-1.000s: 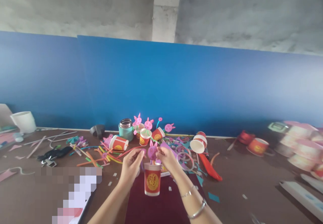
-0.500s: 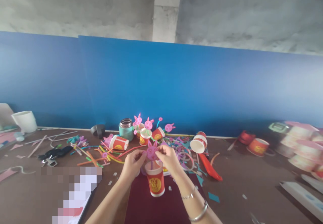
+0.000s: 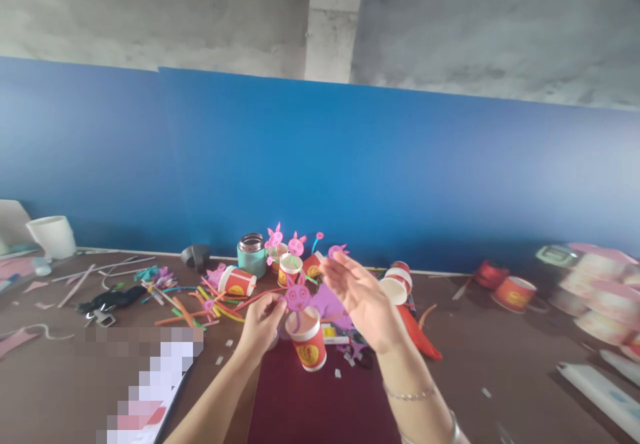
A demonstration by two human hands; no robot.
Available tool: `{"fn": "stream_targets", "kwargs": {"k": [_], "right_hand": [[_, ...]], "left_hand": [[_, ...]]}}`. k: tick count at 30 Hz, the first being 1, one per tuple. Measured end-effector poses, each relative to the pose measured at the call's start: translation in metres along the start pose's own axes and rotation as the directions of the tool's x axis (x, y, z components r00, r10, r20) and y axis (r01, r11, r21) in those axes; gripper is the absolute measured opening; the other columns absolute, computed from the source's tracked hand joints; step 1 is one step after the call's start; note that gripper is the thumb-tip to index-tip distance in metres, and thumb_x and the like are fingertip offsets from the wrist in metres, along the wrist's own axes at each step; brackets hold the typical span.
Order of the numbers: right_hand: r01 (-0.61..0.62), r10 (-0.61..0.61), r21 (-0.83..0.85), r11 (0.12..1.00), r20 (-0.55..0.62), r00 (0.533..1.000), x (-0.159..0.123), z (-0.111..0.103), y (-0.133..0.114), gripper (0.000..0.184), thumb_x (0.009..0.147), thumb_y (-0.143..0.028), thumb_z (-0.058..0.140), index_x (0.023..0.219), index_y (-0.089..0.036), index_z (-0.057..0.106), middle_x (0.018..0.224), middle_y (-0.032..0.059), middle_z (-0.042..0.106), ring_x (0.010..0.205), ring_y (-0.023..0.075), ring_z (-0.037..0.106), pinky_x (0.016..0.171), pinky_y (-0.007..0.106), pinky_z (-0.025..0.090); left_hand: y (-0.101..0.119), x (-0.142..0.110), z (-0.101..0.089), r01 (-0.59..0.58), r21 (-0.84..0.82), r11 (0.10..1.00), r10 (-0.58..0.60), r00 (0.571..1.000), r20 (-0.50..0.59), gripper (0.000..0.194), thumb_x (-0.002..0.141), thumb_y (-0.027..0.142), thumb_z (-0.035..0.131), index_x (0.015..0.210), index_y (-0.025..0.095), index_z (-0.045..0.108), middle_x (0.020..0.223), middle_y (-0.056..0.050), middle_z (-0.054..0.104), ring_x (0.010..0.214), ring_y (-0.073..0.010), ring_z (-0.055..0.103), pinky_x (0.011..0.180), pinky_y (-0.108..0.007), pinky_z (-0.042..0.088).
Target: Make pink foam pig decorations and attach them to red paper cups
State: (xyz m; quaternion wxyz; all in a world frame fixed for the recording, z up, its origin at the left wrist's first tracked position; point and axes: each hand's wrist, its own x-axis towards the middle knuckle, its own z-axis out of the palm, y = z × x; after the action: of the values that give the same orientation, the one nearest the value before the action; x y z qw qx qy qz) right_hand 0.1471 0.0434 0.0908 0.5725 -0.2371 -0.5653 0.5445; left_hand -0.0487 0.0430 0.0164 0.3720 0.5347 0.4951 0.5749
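My left hand (image 3: 266, 319) pinches the left edge of a pink-purple paper rabbit face (image 3: 299, 297). Its stem runs down into a red and white paper cup (image 3: 308, 345) with a yellow emblem, which tilts above a dark red mat (image 3: 320, 404). My right hand (image 3: 363, 301) is raised to the right of the cup, fingers stretched and touching neither cup nor face. Behind the hands, another rabbit-face cup (image 3: 289, 269) stands upright, while a red cup (image 3: 237, 283) lies on its side.
A teal jar (image 3: 251, 255) stands at the back. Colourful sticks (image 3: 213, 304) lie left of my hands, and purple paper (image 3: 327, 305) lies behind the cup. A red pouch-like thing (image 3: 417, 334) is on the right, with stacked bowls (image 3: 603, 291) farther off. A blue partition (image 3: 320, 164) rises behind.
My right hand has let go of the rabbit face and moved up and right, its fingers now spread. My left hand still holds the face, and the cup below has tilted.
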Motion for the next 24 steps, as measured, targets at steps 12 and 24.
{"fn": "stream_targets", "kwargs": {"k": [12,24], "right_hand": [[-0.386,0.335,-0.58,0.717,-0.197,0.921,0.005,-0.062,0.026,0.013,0.067,-0.025,0.065,0.075,-0.015,0.065,0.064,0.0025,0.067,0.059,0.0156,0.061,0.053,0.024,0.044],[-0.067,0.091,-0.608,0.791,0.009,0.996,0.011,-0.015,0.047,0.014,0.076,-0.028,0.06,0.076,-0.016,0.066,0.074,0.0022,0.067,0.069,0.0152,0.059,0.064,0.025,0.044]], "left_hand": [[-0.021,0.012,-0.004,0.069,-0.149,0.986,-0.074,0.997,-0.03,0.035,0.064,0.047,0.066,0.071,0.013,0.064,0.06,-0.003,0.064,0.053,-0.0137,0.055,0.049,-0.021,0.039],[-0.001,-0.001,0.005,0.032,-0.147,0.989,-0.016,0.993,0.114,0.029,0.068,0.042,0.066,0.068,0.013,0.062,0.057,-0.001,0.058,0.052,-0.0116,0.049,0.05,-0.022,0.036]]}}
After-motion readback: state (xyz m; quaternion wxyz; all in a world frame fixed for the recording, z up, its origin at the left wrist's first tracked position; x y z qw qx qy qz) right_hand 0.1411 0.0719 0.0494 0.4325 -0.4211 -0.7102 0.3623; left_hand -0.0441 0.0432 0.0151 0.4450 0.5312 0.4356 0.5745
